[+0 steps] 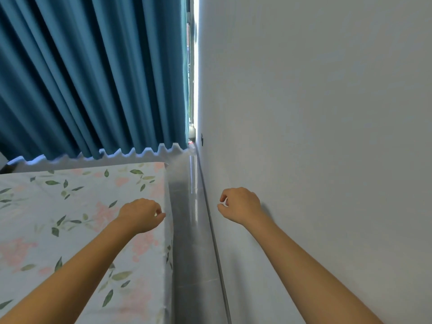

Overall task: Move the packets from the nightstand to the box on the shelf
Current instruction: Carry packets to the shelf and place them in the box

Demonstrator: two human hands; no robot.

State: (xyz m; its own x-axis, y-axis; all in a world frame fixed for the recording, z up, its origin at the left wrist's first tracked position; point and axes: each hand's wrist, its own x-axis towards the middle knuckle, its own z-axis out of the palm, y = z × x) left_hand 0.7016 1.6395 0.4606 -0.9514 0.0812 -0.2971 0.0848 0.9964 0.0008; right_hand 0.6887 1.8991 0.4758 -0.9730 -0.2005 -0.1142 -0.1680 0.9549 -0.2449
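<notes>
Both of my arms reach forward at waist height. My left hand (140,213) hovers over the right edge of a bed, its fingers loosely curled and holding nothing. My right hand (240,204) hangs over the narrow floor strip beside the wall, fingers loosely curled as well, with nothing in it. No packets, no nightstand, no box and no shelf are in view.
A bed (70,218) with a floral sheet fills the lower left. A narrow strip of glossy grey floor (187,230) runs between the bed and a plain white wall (327,136). Blue curtains (93,78) hang behind the bed, with a bright window gap at the wall.
</notes>
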